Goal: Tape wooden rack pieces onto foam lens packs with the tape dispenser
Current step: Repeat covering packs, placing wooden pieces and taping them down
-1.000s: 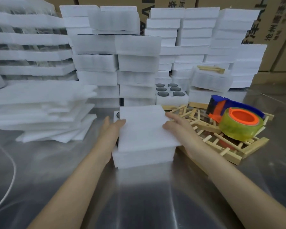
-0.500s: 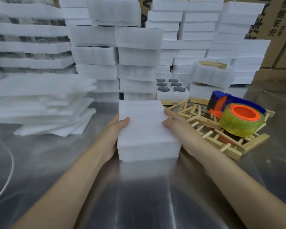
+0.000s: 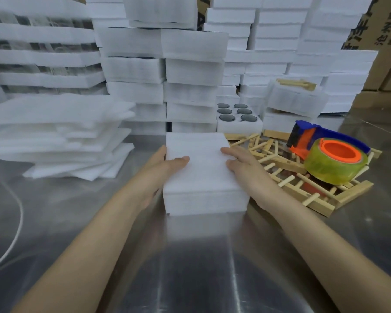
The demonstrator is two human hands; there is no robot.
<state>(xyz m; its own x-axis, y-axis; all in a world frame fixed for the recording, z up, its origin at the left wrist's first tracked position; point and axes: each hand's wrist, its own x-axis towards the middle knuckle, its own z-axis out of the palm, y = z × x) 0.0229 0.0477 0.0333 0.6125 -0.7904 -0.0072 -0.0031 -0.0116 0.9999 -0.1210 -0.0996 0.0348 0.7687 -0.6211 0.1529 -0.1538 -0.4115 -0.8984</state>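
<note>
A white foam lens pack [image 3: 203, 177] with a foam sheet squared on top sits on the metal table in front of me. My left hand [image 3: 165, 170] holds its left side, thumb lying on the top sheet. My right hand [image 3: 246, 170] holds the right side, fingers resting on the top. To the right lies a heap of wooden rack pieces [image 3: 278, 163]. On that heap rests the tape dispenser [image 3: 327, 154], blue and orange with a yellowish tape roll. No hand touches it.
Tall stacks of white foam packs [image 3: 190, 71] fill the back. An uncovered pack with dark round lenses [image 3: 237, 114] stands behind the held pack. Loose foam sheets [image 3: 61, 136] are piled at left. A white cable [image 3: 16, 233] curves over the table. Cardboard boxes [image 3: 384, 41] stand at right.
The top foam sheet, skewed a second ago, now lies squared on the pack. My left thumb has come up onto the top. Both hands stay at the sides.
</note>
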